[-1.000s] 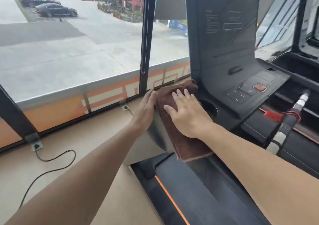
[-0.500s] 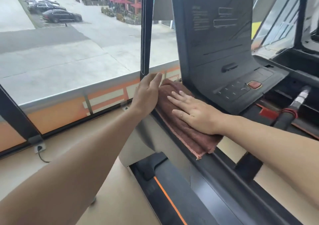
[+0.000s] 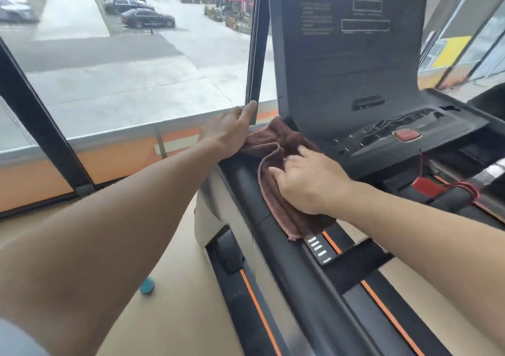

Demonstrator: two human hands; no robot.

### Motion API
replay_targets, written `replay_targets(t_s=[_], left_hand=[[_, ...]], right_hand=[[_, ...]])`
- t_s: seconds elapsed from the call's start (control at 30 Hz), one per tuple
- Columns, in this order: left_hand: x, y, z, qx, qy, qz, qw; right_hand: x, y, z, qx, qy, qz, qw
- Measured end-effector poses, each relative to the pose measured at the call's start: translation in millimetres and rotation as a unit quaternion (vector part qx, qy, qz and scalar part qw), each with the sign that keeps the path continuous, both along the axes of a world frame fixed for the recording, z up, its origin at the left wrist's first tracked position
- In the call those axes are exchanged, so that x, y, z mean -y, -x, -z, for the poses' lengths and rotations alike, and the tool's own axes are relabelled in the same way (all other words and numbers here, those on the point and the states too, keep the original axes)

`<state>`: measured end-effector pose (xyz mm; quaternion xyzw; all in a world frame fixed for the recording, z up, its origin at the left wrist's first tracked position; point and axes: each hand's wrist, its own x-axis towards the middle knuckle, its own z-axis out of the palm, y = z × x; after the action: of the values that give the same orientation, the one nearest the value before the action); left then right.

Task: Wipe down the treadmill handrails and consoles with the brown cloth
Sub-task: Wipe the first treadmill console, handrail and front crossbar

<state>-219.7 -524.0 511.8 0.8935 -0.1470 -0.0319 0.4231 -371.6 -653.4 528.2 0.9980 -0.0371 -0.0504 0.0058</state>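
The brown cloth [image 3: 284, 148] lies bunched along the black handrail [image 3: 287, 262] at centre frame, its far end against the base of the console [image 3: 352, 55]. My right hand [image 3: 306, 183] rests on the cloth with fingers curled, gathering a fold. My left hand [image 3: 229, 131], fingers extended and relaxed, touches the cloth's far left edge beside the window post [image 3: 255, 41]. A red button [image 3: 406, 135] sits on the console panel, right of centre. A red safety clip [image 3: 426, 186] lies lower right. Parked cars [image 3: 142, 17] show through the window, upper left.
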Motion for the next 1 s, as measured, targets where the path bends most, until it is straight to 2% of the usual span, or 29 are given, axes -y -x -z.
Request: replay_targets(t_s=[0.2,0.37,0.5,0.6,0.67,0.73,0.77,0.83,0.93,1.0], left_hand=[[1,-5,-7,0.014,-0.065,0.001,0.998],[0,-13,0,0.018,-0.057,-0.004,0.998],[1,-15,3,0.022,-0.040,-0.012,0.999],[1,-14,1,0.016,-0.043,-0.004,0.999],[-2,-14,2,0.019,-0.036,-0.005,0.999],[-2,-14,4,0.026,-0.030,-0.005,0.999],[-2,-15,5,0.033,-0.024,-0.009,0.999],[0,-14,5,0.055,0.015,-0.017,0.998],[-3,-10,4,0.064,0.098,-0.035,0.993],[-5,-9,6,0.055,0.136,-0.051,0.988]], right_hand=[[8,4,-1,0.044,-0.099,-0.033,0.994],[-2,-5,-12,0.032,0.029,-0.062,0.997],[-8,-23,-10,0.028,0.024,-0.067,0.997],[12,-12,3,0.083,-0.074,-0.045,0.993],[17,10,21,0.158,-0.168,-0.042,0.972],[13,34,32,0.217,-0.203,-0.077,0.952],[12,41,35,0.216,-0.203,-0.106,0.949],[11,43,33,0.147,-0.170,-0.138,0.965],[8,8,22,0.034,-0.087,-0.123,0.988],[4,-24,18,0.012,-0.082,-0.105,0.991]])
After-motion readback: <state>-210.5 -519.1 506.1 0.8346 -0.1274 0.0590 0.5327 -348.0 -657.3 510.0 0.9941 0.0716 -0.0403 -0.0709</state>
